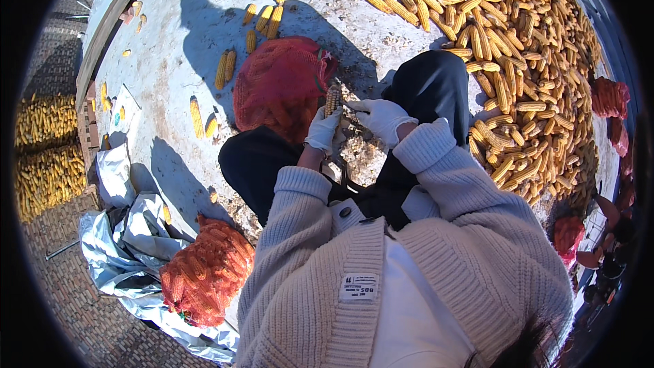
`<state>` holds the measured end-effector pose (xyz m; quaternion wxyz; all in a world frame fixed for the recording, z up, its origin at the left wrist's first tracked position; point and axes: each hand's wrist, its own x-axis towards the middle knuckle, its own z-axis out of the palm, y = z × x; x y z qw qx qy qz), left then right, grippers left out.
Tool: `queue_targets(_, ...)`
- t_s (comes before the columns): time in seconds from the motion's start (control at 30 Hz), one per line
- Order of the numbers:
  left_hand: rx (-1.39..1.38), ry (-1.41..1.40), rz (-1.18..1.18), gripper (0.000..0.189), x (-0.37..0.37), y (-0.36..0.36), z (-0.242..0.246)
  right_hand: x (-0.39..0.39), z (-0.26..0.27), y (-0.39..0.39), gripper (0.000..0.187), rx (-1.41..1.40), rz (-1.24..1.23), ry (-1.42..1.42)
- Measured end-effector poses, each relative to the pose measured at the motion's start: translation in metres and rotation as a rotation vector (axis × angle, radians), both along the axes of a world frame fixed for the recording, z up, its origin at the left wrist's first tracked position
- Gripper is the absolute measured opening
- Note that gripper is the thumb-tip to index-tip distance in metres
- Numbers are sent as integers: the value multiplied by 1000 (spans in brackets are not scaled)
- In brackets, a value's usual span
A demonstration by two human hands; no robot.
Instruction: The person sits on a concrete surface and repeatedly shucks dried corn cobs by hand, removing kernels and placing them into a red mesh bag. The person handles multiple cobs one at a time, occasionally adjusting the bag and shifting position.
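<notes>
My left hand (324,130), in a white glove, is closed around the lower part of an upright corn cob (332,100), partly bare of kernels or darker than the others. Just to its right, my right hand (380,118), also gloved in white, reaches towards the cob with its fingers apart; whether a fingertip touches the cob or holds something small is not plain. A red mesh sack (278,84) full of corn cobs lies directly beyond my left hand, its gathered end near the held cob. Husk bits and debris (360,156) lie on the ground between my legs.
A large heap of yellow corn cobs (531,87) spreads along the right. An orange-red mesh sack of cobs (207,271) and crumpled silver sheeting (148,230) lie at lower left. Loose cobs (196,116) dot the pale floor. A raised edge (99,36) runs along the left.
</notes>
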<state>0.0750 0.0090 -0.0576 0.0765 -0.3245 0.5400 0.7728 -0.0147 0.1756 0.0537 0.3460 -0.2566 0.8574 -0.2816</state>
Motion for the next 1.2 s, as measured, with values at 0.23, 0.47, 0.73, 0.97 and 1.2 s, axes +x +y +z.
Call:
queue_targets(0.23, -166, -37, -114, 33, 4, 4, -9, -30, -3, 8, 36, -48, -92, -547)
queue_targets(0.47, -119, -194, -139, 24, 5, 5, 10, 14, -43, -16, 37, -197, -333, -511)
queue_targets(0.73, -32, -214, -29, 28, 2, 23, -9, 23, -93, -40, 35, -186, -419, 32)
queue_targets(0.97, 141, -70, 79, 27, 1, 11, 6, 6, -89, -30, 34, -378, -712, -456)
queue_targets(1.2, 21, -133, -3, 25, 2, 6, 13, 8, -63, -23, 36, -365, -559, -388)
